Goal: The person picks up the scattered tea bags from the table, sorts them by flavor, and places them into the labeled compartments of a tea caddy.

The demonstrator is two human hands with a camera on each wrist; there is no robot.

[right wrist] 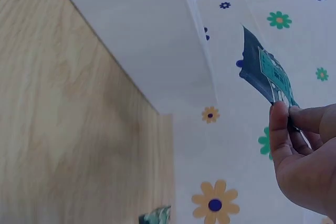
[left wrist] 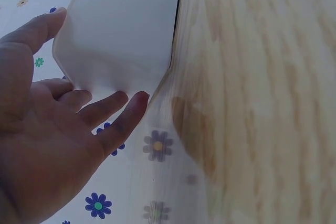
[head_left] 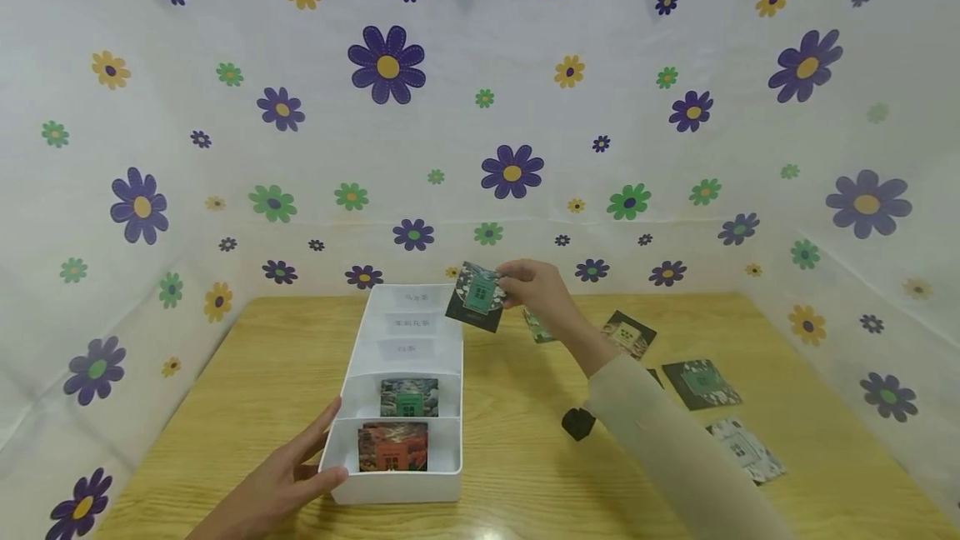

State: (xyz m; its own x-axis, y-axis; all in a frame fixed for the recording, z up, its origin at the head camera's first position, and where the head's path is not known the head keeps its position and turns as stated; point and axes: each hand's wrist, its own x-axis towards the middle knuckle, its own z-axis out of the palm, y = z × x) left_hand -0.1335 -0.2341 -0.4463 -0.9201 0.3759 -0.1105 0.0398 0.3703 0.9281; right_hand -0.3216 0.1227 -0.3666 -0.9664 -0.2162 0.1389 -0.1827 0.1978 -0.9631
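Note:
In the head view my right hand [head_left: 538,288] pinches a dark sachet with a green label [head_left: 477,297] by its edge, raised beside the far right side of a white divided box [head_left: 397,487]. The right wrist view shows the sachet [right wrist: 268,72] tilted between thumb and fingers, above the table and apart from the box wall [right wrist: 142,30]. My left hand [head_left: 281,477] holds the box's near left corner, thumb at the front and fingers along the side. A red sachet [head_left: 393,447] lies in the nearest compartment; a green-labelled one [head_left: 409,398] sits in the compartment behind it.
Paper labels [head_left: 406,349] mark the farther compartments. Right of the box lie a green sachet [head_left: 537,326], a cream-labelled one [head_left: 628,334], a dark green one [head_left: 701,383] and a pale one [head_left: 746,450]. A small black object [head_left: 577,423] lies near the right sleeve.

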